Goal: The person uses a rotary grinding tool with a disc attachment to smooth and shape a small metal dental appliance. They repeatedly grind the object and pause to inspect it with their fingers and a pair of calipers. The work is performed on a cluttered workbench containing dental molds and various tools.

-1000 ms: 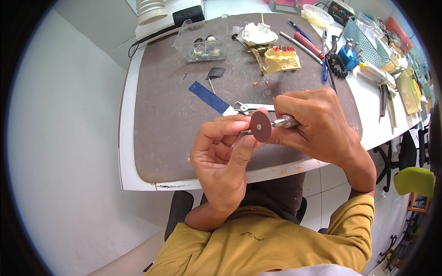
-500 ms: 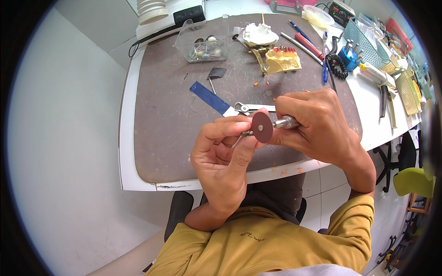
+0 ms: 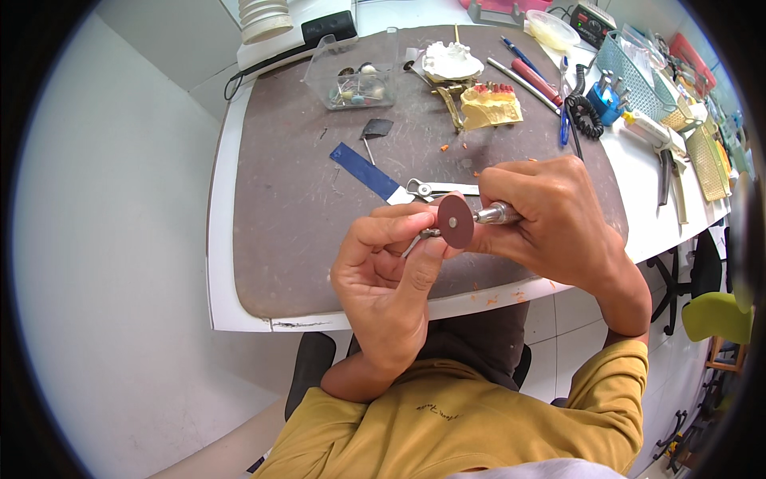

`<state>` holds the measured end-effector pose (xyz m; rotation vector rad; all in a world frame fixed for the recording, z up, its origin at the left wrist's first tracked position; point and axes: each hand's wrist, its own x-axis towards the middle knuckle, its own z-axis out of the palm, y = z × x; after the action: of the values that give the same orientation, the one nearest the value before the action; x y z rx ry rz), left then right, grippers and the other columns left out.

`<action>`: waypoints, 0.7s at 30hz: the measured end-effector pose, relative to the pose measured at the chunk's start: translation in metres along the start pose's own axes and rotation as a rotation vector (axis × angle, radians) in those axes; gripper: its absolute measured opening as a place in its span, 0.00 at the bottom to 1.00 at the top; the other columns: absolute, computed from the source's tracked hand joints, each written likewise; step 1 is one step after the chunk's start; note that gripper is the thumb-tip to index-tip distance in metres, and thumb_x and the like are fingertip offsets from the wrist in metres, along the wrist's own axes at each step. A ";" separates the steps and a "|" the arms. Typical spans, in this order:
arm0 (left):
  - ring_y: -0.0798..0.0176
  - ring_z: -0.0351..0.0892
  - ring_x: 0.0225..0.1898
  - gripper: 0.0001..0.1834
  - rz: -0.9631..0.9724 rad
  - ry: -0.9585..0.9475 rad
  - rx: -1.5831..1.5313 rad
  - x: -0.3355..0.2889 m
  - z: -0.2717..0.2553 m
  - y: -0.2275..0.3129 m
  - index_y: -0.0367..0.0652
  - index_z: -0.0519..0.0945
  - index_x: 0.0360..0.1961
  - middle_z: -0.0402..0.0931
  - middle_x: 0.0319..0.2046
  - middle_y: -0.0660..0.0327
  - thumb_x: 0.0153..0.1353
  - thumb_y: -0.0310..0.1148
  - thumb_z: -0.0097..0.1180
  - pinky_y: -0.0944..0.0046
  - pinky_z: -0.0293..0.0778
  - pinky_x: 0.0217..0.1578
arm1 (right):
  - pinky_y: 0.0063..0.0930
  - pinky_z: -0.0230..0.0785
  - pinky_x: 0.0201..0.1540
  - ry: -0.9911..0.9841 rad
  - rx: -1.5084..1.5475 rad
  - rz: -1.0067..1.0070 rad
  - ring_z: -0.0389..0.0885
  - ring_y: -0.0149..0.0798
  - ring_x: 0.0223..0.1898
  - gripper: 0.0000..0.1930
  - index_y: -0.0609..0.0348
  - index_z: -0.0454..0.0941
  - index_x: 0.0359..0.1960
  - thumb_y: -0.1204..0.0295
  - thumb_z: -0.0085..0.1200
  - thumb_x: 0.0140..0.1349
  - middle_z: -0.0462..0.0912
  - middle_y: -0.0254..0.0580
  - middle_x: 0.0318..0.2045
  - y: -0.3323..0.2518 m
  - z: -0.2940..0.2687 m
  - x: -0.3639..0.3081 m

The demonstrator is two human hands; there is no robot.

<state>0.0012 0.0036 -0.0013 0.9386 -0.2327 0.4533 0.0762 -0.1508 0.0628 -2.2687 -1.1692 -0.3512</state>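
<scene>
Compared with one second ago, both hands keep their pose; the whole view has shifted marginally to the right, and the disc with it. The metal piece shows slightly more plainly beside the disc's left edge.

The left hand has thumb and fingertips pinched on the metal piece, palm partly turned up; some fingertips pass behind the disc. The right hand has its fingers wrapped round the handpiece, whose tip points left at the disc. Position: all held above the front part of the mat.

Disc: thin, round, reddish brown, with a pale metal hub at centre, its face angled toward the camera. Its join to the handpiece is hidden. Contact between disc and metal piece cannot be told. The metal piece is small and silvery, with a thin shank slanting down into the left hand.

The near edge of the desk runs beneath both forearms; orange shavings lie along it. The divider and blue strip lie just beyond the hands. Open mat extends left of the left hand. The models stand farther back.
</scene>
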 end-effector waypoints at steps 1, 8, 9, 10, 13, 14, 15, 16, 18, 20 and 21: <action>0.49 0.76 0.53 0.10 -0.002 -0.006 0.003 0.000 0.000 0.000 0.35 0.73 0.44 0.75 0.44 0.51 0.61 0.20 0.56 0.58 0.77 0.52 | 0.35 0.59 0.17 0.012 0.008 -0.012 0.69 0.46 0.13 0.25 0.60 0.69 0.16 0.52 0.65 0.49 0.70 0.41 0.12 0.000 0.001 0.000; 0.55 0.78 0.51 0.11 -0.044 0.061 -0.045 0.004 0.008 0.004 0.34 0.73 0.47 0.77 0.43 0.52 0.63 0.22 0.53 0.59 0.77 0.52 | 0.33 0.59 0.17 0.069 -0.034 0.045 0.67 0.44 0.13 0.25 0.60 0.70 0.18 0.52 0.68 0.47 0.71 0.42 0.12 -0.001 -0.010 0.001; 0.56 0.78 0.50 0.11 -0.072 0.097 -0.066 0.004 0.011 0.005 0.34 0.73 0.47 0.77 0.43 0.53 0.64 0.22 0.53 0.60 0.77 0.52 | 0.33 0.59 0.17 0.085 -0.060 0.074 0.67 0.44 0.13 0.25 0.61 0.70 0.18 0.52 0.68 0.46 0.70 0.42 0.12 0.000 -0.013 0.001; 0.56 0.79 0.49 0.11 -0.079 0.078 -0.055 0.005 0.011 0.005 0.34 0.73 0.47 0.77 0.42 0.53 0.63 0.23 0.53 0.60 0.78 0.52 | 0.32 0.59 0.17 0.103 -0.064 0.122 0.66 0.43 0.13 0.25 0.61 0.70 0.19 0.52 0.68 0.46 0.70 0.42 0.12 0.003 -0.016 0.001; 0.57 0.80 0.47 0.11 -0.075 0.036 -0.016 0.004 0.006 0.003 0.34 0.74 0.47 0.78 0.41 0.55 0.63 0.23 0.54 0.59 0.79 0.51 | 0.28 0.57 0.18 0.171 -0.054 0.208 0.63 0.36 0.14 0.23 0.61 0.74 0.23 0.54 0.70 0.44 0.69 0.39 0.13 0.013 -0.022 0.002; 0.57 0.81 0.46 0.11 -0.055 0.031 -0.001 0.004 0.006 0.002 0.35 0.74 0.46 0.78 0.40 0.55 0.63 0.24 0.55 0.59 0.80 0.50 | 0.26 0.56 0.18 0.205 -0.038 0.198 0.61 0.32 0.15 0.21 0.61 0.77 0.26 0.56 0.71 0.44 0.69 0.36 0.13 0.016 -0.022 0.004; 0.57 0.81 0.45 0.10 -0.036 0.026 0.014 0.004 0.005 0.002 0.35 0.74 0.46 0.78 0.40 0.55 0.63 0.24 0.55 0.59 0.80 0.50 | 0.24 0.55 0.18 0.238 -0.023 0.188 0.60 0.27 0.16 0.20 0.60 0.80 0.29 0.58 0.73 0.43 0.68 0.33 0.14 0.016 -0.023 0.003; 0.57 0.81 0.45 0.10 -0.030 0.032 0.023 0.003 0.006 0.001 0.35 0.74 0.45 0.78 0.40 0.55 0.63 0.24 0.55 0.59 0.80 0.50 | 0.23 0.56 0.19 0.224 0.025 0.154 0.62 0.27 0.17 0.19 0.60 0.81 0.29 0.59 0.73 0.43 0.70 0.33 0.15 0.015 -0.024 0.004; 0.57 0.81 0.44 0.10 -0.017 0.045 0.042 0.004 0.007 0.002 0.35 0.75 0.45 0.78 0.40 0.55 0.62 0.24 0.56 0.58 0.80 0.50 | 0.21 0.59 0.21 0.195 0.120 0.086 0.66 0.27 0.18 0.18 0.60 0.82 0.30 0.61 0.73 0.43 0.74 0.32 0.17 0.013 -0.027 0.005; 0.58 0.81 0.45 0.10 -0.010 0.047 0.049 0.003 0.006 0.000 0.35 0.74 0.45 0.78 0.40 0.55 0.62 0.24 0.56 0.58 0.80 0.50 | 0.20 0.62 0.23 0.099 0.176 0.067 0.71 0.28 0.20 0.16 0.59 0.83 0.30 0.65 0.72 0.44 0.76 0.34 0.20 0.013 -0.026 0.002; 0.58 0.81 0.45 0.10 -0.006 0.048 0.053 0.003 0.006 0.000 0.35 0.74 0.44 0.78 0.40 0.55 0.62 0.24 0.56 0.58 0.80 0.50 | 0.20 0.64 0.24 0.051 0.203 0.057 0.74 0.29 0.21 0.14 0.59 0.83 0.30 0.66 0.72 0.44 0.78 0.35 0.21 0.012 -0.026 0.001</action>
<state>0.0043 -0.0004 0.0030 0.9789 -0.1752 0.4779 0.0874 -0.1705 0.0799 -2.0994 -1.0619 -0.2547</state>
